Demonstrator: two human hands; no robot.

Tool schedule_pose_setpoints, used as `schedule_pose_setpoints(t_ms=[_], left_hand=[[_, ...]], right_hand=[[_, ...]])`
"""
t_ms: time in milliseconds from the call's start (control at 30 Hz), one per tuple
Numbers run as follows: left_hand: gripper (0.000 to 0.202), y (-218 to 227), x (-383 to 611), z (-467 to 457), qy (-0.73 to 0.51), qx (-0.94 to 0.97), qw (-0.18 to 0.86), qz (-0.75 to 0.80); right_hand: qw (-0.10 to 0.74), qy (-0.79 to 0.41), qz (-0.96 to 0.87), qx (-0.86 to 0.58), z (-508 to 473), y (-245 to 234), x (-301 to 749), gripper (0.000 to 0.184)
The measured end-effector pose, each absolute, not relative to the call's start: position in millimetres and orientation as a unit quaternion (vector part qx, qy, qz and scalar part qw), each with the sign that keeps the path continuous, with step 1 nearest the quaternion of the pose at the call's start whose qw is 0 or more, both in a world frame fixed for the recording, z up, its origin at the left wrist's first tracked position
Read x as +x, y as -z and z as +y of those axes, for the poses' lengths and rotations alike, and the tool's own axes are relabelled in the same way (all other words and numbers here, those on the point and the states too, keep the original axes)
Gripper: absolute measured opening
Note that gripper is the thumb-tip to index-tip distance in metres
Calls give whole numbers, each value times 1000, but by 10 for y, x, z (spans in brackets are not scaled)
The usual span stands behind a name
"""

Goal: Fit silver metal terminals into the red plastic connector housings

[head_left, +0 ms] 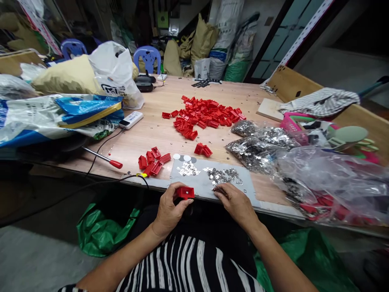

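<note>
Between the thumb and fingers of my left hand (170,206) is a red plastic housing (186,192), its open side facing me, held at the table's front edge. My right hand (234,200) is pinched at the near side of a pile of small silver metal pieces (223,176); what its fingertips hold is too small to make out. A second pile of brighter metal pieces (189,168) lies to the left on the same grey sheet (202,184). Several red housings (154,162) sit left of the sheet, and two more (203,150) lie just beyond it.
A large heap of red housings (209,113) covers the table's middle. Clear bags of metal pieces (255,152) and a plastic bag (334,178) crowd the right. Sacks (60,117), a white power strip (131,120) and a red-tipped lever (115,164) are left. Cables cross the front edge.
</note>
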State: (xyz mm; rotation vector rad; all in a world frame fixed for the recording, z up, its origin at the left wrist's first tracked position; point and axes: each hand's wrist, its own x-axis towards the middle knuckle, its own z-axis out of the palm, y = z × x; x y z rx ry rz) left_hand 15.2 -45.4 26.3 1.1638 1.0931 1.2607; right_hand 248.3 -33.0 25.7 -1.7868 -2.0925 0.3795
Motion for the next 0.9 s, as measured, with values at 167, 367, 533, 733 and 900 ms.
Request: schedule_pose_setpoints(t_ms=[167, 367, 533, 733, 900], left_hand=[[36, -276, 155, -424, -534, 440, 566, 449], [40, -265, 127, -372, -536, 315, 672, 402], [43, -283, 114, -382, -518, 239, 741, 355], [43, -313, 68, -390, -513, 217, 752, 354], [44, -285, 51, -386, -516, 211, 751, 354]], right_hand=[[174, -107, -740, -640, -312, -266, 2493, 12], [202, -73, -738, -640, -196, -336, 2447, 14], [148, -67, -771, -616, 55, -405, 2228, 16], [71, -57, -778, -622, 341, -418, 2045, 18], [41, -78, -785, -614, 426, -436, 1998, 9]])
